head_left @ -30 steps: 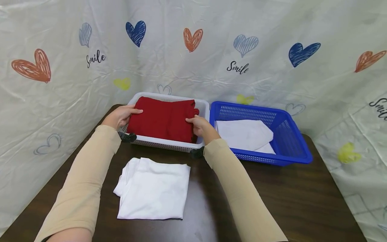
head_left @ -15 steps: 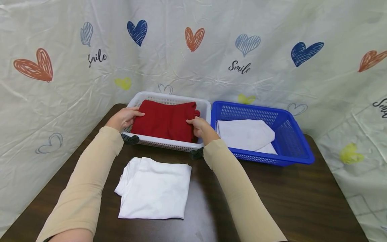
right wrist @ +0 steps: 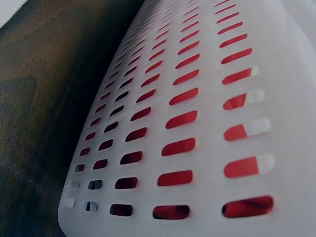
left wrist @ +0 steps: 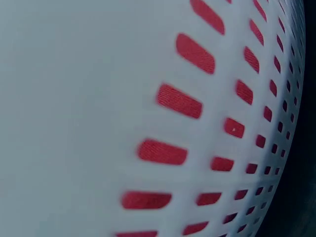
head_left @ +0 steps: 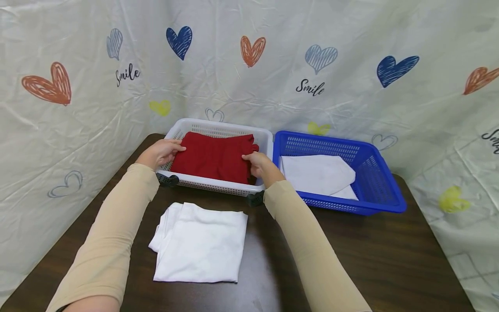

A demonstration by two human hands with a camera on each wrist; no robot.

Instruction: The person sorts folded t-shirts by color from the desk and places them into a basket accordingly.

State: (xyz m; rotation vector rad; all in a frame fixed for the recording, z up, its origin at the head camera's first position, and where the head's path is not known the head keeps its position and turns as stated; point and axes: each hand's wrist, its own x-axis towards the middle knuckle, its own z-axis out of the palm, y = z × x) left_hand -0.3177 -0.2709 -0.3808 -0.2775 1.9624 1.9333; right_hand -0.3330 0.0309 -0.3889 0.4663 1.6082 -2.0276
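Note:
A folded red garment [head_left: 214,156] lies inside a white perforated basket [head_left: 216,185] at the back of the table. My left hand [head_left: 160,152] pinches its left edge, thumb on top. Opposite it, my right hand [head_left: 262,164] holds the right edge the same way, fingers partly hidden beneath the cloth. Both wrists hang over the basket's front rim. Red cloth shows through the slots of the basket wall [left wrist: 74,123] in the left wrist view. Through the slotted wall [right wrist: 207,113] in the right wrist view, red shows too.
A folded white cloth [head_left: 202,247] lies on the dark wooden table [head_left: 370,255] in front of the white basket. Right beside that basket stands a blue basket [head_left: 378,177] holding folded white fabric [head_left: 315,174]. A curtain with printed hearts [head_left: 249,95] closes off the back and sides.
The red garment has sunk lower into the white basket, its back edge coming down. My left hand has shifted slightly right; both hands keep their hold. The view has drifted a little.

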